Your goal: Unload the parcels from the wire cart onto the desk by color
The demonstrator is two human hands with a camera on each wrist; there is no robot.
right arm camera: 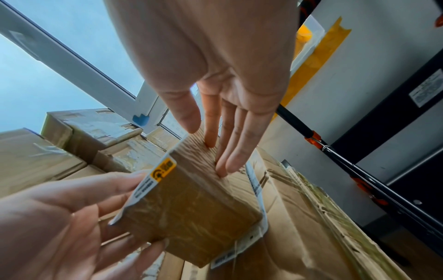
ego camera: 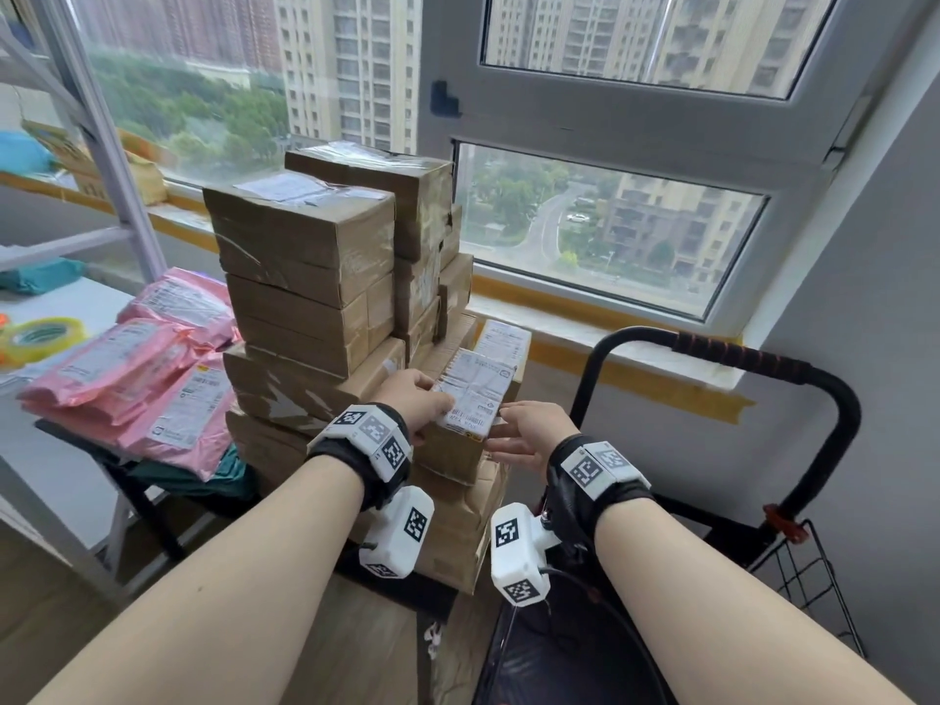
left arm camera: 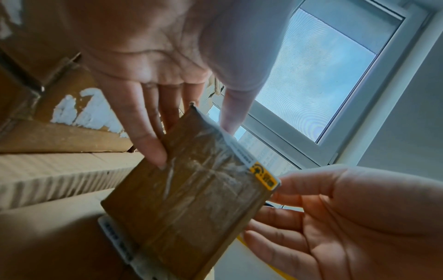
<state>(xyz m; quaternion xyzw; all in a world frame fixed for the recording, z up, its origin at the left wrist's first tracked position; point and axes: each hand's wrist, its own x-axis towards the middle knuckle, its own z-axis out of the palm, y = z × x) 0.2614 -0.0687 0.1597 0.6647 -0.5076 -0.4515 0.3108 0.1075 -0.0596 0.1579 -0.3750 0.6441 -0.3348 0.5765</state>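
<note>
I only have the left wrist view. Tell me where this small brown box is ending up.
Observer: The head view shows the small brown box low on the right side of a tall stack of brown boxes, between the left hand and the right hand.
Operator: Confirm the colors are kept apart.
Observer: Yes, the pink parcels lie in their own pile to the left of the brown stack.
Operator: Now find me the cart.
Observer: Its black handle stands just right of the right hand. I cannot see whether any parcels are left in it.
</note>
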